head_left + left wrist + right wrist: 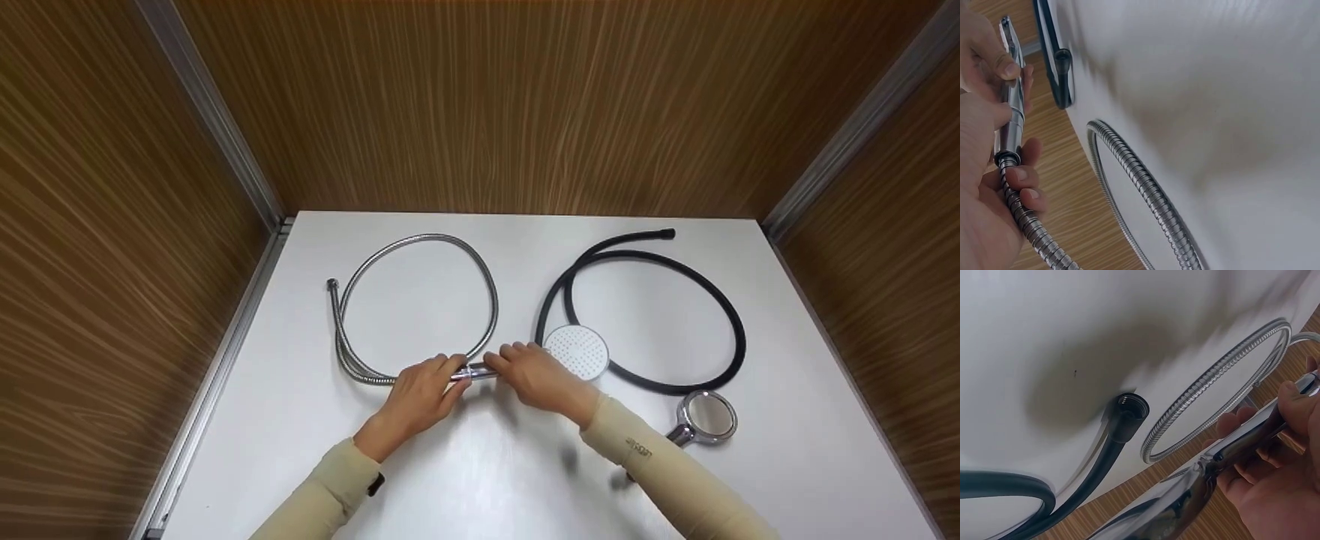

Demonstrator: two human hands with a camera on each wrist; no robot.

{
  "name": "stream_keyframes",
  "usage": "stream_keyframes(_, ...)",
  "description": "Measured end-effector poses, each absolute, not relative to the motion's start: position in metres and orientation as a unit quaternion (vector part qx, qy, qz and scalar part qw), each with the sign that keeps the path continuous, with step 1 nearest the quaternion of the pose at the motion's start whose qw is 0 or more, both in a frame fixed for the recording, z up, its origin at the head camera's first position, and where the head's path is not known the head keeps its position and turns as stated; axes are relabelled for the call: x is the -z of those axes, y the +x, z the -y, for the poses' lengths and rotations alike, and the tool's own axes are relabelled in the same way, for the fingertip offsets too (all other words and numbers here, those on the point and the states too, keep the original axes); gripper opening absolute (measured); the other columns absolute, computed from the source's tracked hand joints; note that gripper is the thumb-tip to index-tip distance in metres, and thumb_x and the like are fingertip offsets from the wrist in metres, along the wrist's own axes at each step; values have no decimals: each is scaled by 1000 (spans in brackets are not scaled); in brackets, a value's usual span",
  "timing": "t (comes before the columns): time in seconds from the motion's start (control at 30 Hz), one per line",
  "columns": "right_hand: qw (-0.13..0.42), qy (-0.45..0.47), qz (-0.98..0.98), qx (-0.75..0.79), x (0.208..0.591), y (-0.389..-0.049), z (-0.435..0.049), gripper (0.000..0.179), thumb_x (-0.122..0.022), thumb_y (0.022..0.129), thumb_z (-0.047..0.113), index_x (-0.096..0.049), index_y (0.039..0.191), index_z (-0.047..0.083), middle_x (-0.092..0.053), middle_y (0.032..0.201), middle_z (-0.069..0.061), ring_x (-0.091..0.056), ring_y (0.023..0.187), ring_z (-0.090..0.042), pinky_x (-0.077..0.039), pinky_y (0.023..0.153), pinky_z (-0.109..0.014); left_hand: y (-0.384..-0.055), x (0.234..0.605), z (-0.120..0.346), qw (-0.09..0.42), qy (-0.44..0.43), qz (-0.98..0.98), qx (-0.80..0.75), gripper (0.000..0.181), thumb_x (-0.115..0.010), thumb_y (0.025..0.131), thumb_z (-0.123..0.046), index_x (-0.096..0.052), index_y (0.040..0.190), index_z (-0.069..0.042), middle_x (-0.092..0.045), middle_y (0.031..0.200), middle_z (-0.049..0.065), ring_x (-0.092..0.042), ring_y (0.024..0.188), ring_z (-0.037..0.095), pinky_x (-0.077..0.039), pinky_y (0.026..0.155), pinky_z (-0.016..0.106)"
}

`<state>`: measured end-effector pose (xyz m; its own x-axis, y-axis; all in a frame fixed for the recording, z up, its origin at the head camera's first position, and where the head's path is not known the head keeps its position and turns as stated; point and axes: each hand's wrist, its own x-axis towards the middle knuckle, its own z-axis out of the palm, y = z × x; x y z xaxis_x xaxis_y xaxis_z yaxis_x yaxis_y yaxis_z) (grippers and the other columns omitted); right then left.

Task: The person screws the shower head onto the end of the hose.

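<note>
A round white-faced shower head point(577, 351) with a chrome handle is held by my right hand point(538, 377), fingers wrapped round the handle point(1247, 436). My left hand point(425, 391) grips the end of a silver metal shower hose point(493, 300), with its chrome connector point(1010, 138) between thumb and fingers. In the left wrist view, connector and handle stand in one line, end to end. The rest of the silver hose lies looped on the white table point(420, 307), its other end point(332, 284) at the left.
A black hose point(741, 337) lies coiled at the right, partly behind the shower head, its threaded end point(1133, 405) facing up. A second, chrome-rimmed shower head point(710, 417) lies by my right forearm. Wood-grained panels point(480, 112) enclose the table's back and sides.
</note>
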<state>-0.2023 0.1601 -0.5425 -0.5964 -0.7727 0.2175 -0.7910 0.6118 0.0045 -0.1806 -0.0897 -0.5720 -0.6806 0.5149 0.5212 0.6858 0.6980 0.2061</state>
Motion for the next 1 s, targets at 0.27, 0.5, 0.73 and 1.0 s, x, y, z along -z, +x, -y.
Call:
stream_keyframes(0.27,88,436,894,-46,543,-201,-159,26,-68,97,11,-63,123,10,-64,92,-6,-62,79,-24,-54,70,-37,-177,572,90,185,-331,901,210,25,-67,104,-29,-68,117,-7,-64,84,2,-59,68,18,-52,59,35)
stream_keyframes(0.5,100,438,893,-33,541,-201,-157,26,-68,96,10,-63,121,10,-63,90,-6,-60,78,-23,-54,68,-36,-177,572,91,192,-328,903,199,19,-66,104,-27,-67,113,-10,-62,82,1,-58,67,18,-51,57,35)
stream_keyframes(0.73,103,441,891,-39,542,-202,-158,26,-69,95,8,-63,120,10,-63,90,-6,-61,78,-24,-54,69,-37,-178,572,93,196,-335,900,201,29,-70,102,-32,-64,121,-11,-63,82,2,-58,66,18,-50,55,35)
stream_keyframes(1.0,112,447,886,-41,543,-201,-158,26,-70,95,11,-63,121,8,-62,88,-6,-60,75,-23,-52,67,-36,-176,573,91,184,-319,904,218,26,-66,104,-28,-70,115,-5,-66,83,3,-62,69,20,-53,60,37)
